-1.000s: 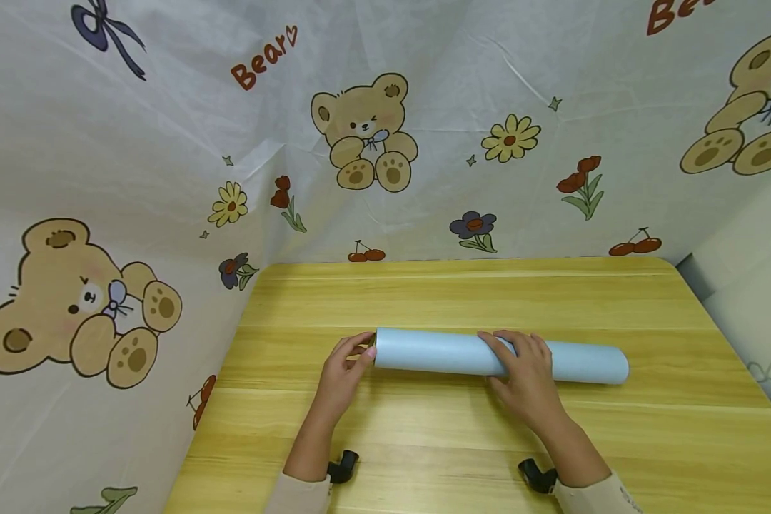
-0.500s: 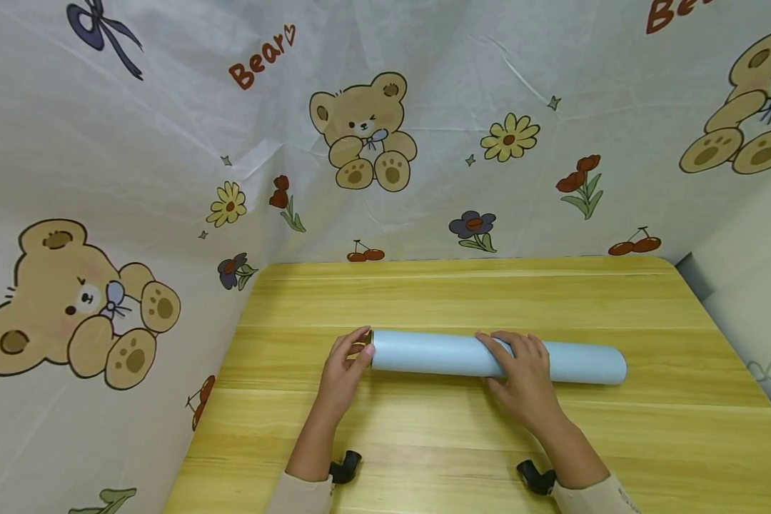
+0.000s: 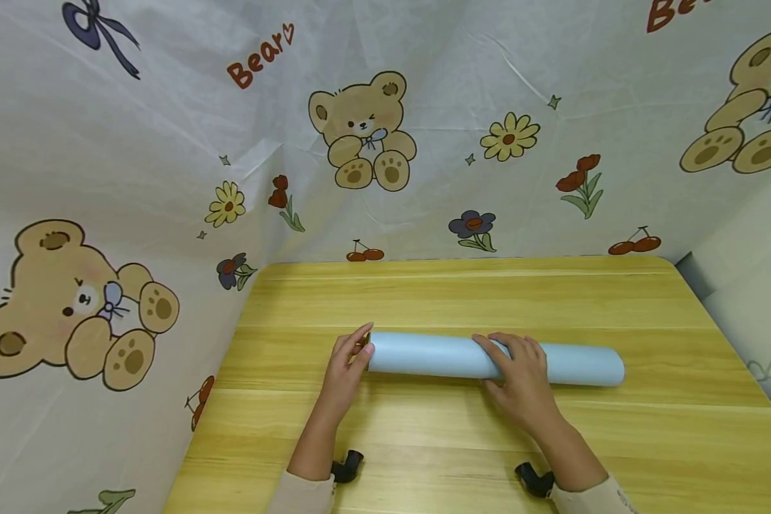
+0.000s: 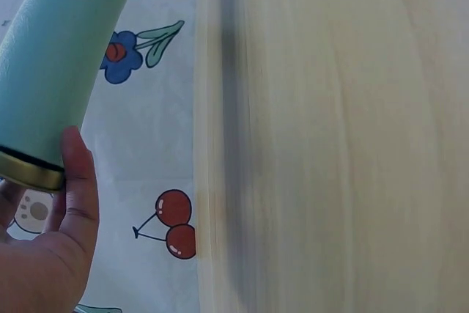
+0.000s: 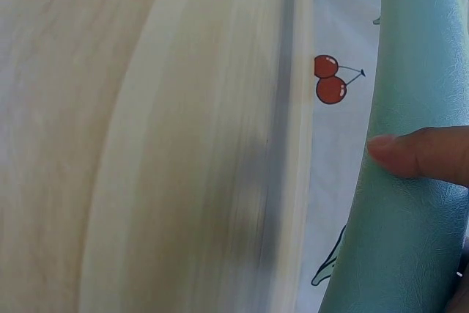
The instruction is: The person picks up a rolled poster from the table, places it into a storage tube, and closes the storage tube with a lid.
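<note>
A long light-blue roll or tube (image 3: 430, 354) with a finely textured surface lies sideways in front of the person, over the wooden table. Its left end shows a gold-coloured rim (image 4: 31, 171) in the left wrist view. The left hand (image 3: 343, 368) grips that end, thumb on the near side and fingers reaching round behind the rim. Past the middle of the tube, the right hand (image 3: 522, 375) holds it from above, fingers over the top and thumb against the near side. In the right wrist view the right thumb (image 5: 421, 155) presses on the blue surface (image 5: 410, 232).
The wooden table (image 3: 424, 442) extends to a white cloth (image 3: 443, 64) printed with bears, flowers and cherries, hanging behind and on the left. Black elbow-shaped pieces stick out beside the left wrist (image 3: 348, 467) and the right wrist (image 3: 533, 480). A pale surface (image 3: 752, 314) borders the right side.
The blue tube has shifted slightly left between the hands, its end now closer into the left hand. The left fingertips have risen a little; the right hand has moved slightly left with the tube.
</note>
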Available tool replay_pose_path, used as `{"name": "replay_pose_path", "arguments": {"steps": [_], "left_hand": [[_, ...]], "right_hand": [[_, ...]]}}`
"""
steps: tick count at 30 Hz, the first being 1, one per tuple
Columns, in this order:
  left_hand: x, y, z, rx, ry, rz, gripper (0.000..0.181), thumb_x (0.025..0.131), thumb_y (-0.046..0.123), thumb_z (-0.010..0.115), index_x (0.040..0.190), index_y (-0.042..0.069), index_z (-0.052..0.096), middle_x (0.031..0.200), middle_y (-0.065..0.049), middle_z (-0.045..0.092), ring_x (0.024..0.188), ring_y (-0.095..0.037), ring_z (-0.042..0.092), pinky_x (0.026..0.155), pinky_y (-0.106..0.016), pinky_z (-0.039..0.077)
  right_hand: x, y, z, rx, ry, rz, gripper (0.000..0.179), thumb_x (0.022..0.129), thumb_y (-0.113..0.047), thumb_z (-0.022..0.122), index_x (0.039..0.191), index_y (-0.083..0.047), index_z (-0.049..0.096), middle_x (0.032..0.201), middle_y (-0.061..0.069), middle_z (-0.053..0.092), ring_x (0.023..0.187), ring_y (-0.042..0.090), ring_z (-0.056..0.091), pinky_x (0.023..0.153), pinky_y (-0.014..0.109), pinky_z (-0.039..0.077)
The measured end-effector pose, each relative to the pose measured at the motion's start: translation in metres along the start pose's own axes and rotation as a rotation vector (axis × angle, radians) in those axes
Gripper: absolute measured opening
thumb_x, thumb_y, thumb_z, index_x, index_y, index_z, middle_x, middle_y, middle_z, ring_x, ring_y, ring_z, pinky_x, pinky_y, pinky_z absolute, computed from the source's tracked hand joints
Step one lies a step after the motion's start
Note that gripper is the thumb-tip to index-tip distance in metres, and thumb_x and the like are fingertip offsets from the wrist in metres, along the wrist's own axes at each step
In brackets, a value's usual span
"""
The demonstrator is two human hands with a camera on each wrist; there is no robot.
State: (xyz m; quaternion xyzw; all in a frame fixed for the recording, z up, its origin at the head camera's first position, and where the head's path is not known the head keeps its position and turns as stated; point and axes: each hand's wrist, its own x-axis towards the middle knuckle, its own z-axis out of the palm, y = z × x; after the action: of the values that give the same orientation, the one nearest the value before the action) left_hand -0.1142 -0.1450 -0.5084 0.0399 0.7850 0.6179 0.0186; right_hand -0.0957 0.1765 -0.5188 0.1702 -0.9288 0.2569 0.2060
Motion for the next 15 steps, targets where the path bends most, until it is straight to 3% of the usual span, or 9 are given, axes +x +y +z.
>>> {"name": "replay_pose_path", "arguments": {"steps": [5, 9, 12, 15], "left_hand": [[0.0, 0.001, 0.005, 0.018, 0.013, 0.0, 0.039, 0.108, 0.035, 0.047, 0.143, 0.019, 0.055, 0.132, -0.007, 0.045, 0.111, -0.023, 0.042, 0.086, -0.036, 0.043], [-0.001, -0.001, 0.009, 0.011, -0.01, 0.003, 0.037, 0.11, 0.037, 0.039, 0.139, 0.015, 0.048, 0.13, -0.007, 0.047, 0.109, -0.024, 0.045, 0.087, -0.036, 0.043], [-0.001, -0.002, 0.012, 0.011, -0.032, 0.005, 0.038, 0.111, 0.041, 0.032, 0.138, 0.016, 0.043, 0.133, -0.008, 0.048, 0.113, -0.025, 0.047, 0.094, -0.041, 0.043], [-0.001, -0.003, 0.013, 0.044, -0.035, 0.006, 0.041, 0.11, 0.047, 0.03, 0.139, 0.02, 0.044, 0.142, -0.009, 0.045, 0.129, -0.028, 0.045, 0.106, -0.051, 0.039]], "right_hand": [[-0.002, -0.001, 0.002, 0.002, -0.007, 0.0, 0.09, 0.06, -0.001, 0.095, 0.14, -0.024, 0.059, 0.129, 0.015, 0.059, 0.12, 0.039, 0.054, 0.109, 0.066, 0.025], [-0.003, -0.002, 0.004, -0.001, -0.002, -0.009, 0.091, 0.058, -0.001, 0.096, 0.139, -0.024, 0.06, 0.128, 0.016, 0.06, 0.119, 0.04, 0.054, 0.109, 0.066, 0.026], [-0.004, -0.004, 0.006, -0.003, -0.001, -0.013, 0.09, 0.058, -0.003, 0.097, 0.138, -0.024, 0.06, 0.128, 0.016, 0.061, 0.119, 0.041, 0.055, 0.109, 0.066, 0.026], [-0.005, -0.005, 0.007, -0.006, -0.004, -0.012, 0.089, 0.06, -0.003, 0.096, 0.138, -0.024, 0.06, 0.128, 0.016, 0.061, 0.119, 0.04, 0.055, 0.109, 0.065, 0.027]]}}
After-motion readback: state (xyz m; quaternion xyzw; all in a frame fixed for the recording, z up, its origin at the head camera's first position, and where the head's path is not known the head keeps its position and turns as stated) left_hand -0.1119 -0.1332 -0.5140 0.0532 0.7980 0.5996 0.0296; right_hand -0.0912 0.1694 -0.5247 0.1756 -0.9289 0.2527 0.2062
